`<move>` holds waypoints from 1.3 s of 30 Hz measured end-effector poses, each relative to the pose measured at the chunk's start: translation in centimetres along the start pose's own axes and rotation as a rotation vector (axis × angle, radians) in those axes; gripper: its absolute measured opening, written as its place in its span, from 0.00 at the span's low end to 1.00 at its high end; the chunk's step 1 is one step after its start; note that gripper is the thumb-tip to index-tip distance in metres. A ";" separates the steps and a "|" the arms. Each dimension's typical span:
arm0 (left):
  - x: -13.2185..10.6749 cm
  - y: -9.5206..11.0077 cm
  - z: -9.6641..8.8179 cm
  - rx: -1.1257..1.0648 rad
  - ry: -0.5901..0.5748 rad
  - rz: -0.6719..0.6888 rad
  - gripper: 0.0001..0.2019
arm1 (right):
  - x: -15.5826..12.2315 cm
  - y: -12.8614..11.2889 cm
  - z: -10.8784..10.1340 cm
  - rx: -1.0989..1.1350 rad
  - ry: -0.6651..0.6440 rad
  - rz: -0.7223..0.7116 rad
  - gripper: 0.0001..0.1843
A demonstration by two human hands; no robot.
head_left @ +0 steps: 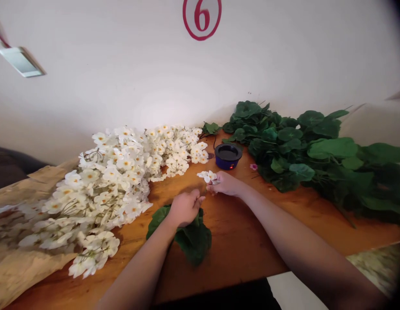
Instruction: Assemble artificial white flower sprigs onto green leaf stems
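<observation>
My left hand (pixel 186 207) is closed above a bunch of green artificial leaves (pixel 195 241), which hangs below and around the fist near the table's front. Its stem end is hidden in the fingers. Just to the right and a little farther away, my right hand (pixel 226 184) pinches a small white artificial flower sprig (pixel 207 175), the petals pointing left. The two hands are close but apart. Behind the right hand stands a small dark blue pot (pixel 227 156) with a black inside and a lit red light on its front.
White flowers with yellow centres (pixel 112 176) are heaped at left, partly on brown paper (pixel 35 275). Green leaves (pixel 290 146) pile up at right. One pink flower (pixel 253 167) lies by the pot. A wall (pixel 148 64) closes off the back of the wooden table (pixel 245 241).
</observation>
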State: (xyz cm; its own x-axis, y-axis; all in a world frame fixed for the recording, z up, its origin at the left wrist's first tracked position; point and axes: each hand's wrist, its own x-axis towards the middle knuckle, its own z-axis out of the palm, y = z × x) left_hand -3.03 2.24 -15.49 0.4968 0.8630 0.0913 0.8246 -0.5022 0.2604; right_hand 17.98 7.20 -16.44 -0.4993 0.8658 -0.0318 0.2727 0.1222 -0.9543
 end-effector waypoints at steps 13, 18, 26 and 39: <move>0.0 0.2 0.2 0.079 -0.013 -0.001 0.15 | 0.2 0.2 0.0 -0.156 -0.013 0.012 0.10; -0.1 0.5 0.2 0.113 -0.018 -0.011 0.16 | 0.1 -0.2 0.1 -0.193 0.009 0.016 0.11; -0.1 0.6 0.1 0.131 -0.039 -0.014 0.17 | -0.1 -0.5 0.3 -0.187 0.054 0.021 0.09; -0.4 0.2 0.2 0.020 0.029 -0.026 0.14 | -0.2 -1.0 0.4 -0.251 -0.008 0.009 0.10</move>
State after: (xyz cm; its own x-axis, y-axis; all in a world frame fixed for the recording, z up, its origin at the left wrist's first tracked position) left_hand -2.99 1.81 -15.65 0.4674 0.8768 0.1130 0.8425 -0.4805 0.2434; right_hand 17.48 6.72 -15.57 -0.5021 0.8637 -0.0438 0.4729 0.2319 -0.8501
